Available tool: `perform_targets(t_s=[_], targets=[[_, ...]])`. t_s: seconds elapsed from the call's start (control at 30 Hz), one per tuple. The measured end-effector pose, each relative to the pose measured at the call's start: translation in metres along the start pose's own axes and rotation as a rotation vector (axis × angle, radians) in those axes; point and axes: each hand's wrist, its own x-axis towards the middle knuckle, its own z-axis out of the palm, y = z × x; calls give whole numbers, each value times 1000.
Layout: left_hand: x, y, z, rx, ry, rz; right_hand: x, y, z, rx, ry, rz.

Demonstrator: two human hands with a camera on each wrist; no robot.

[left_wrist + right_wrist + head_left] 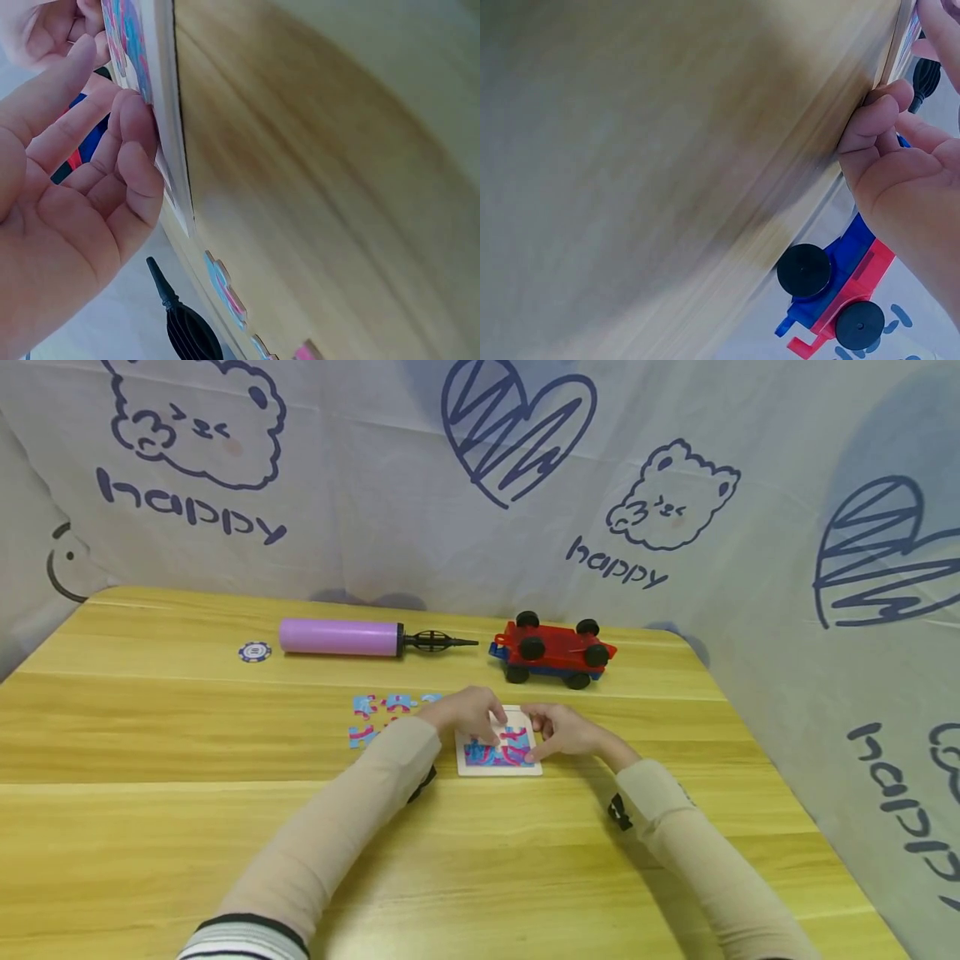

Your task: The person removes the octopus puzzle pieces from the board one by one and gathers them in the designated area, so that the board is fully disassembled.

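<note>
A small white puzzle tray (483, 772) lies on the table between both hands, with joined blue, purple and pink puzzle pieces (517, 757) along its near side. Over the tray's left part reaches the left hand (468, 712), its thumb and forefinger extended to the pieces. In the left wrist view, its other fingers (139, 169) bend loosely beside the tray edge, and no piece shows between them. The right hand (566, 731) holds the tray's right side, thumb at the near corner and fingers at the far one. Left of the tray, loose puzzle pieces (363, 706) lie partly behind the left forearm.
Behind the tray stand stacked red and blue toy cars (555, 647), wheels upward on top. A purple hand pump (341, 637) with a black nozzle lies to their left, beside a poker chip (255, 652). A white printed cloth (390, 527) hangs behind the wooden table (187, 735).
</note>
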Motion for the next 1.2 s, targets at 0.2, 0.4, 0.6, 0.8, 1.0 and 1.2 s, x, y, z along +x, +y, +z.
perform_targets(t_s=[0.2,0.4,0.6,0.8,1.0,1.2], targets=[[0,3,1,14,-12,-23,0,-1,0,0,3,-9],[0,6,3,28,-19,-54,1,-1,1,1,0,0],[1,8,5,-1,-18,-76,0,-2,0,5,-4,1],[2,9,5,-53,-7,-62,-3,-10,0,11,-5,-13],[4,9,7,-86,26,-66,-1,-5,0,7,-2,-20],[5,9,7,-103,62,-67,2,0,1,10,2,-19]])
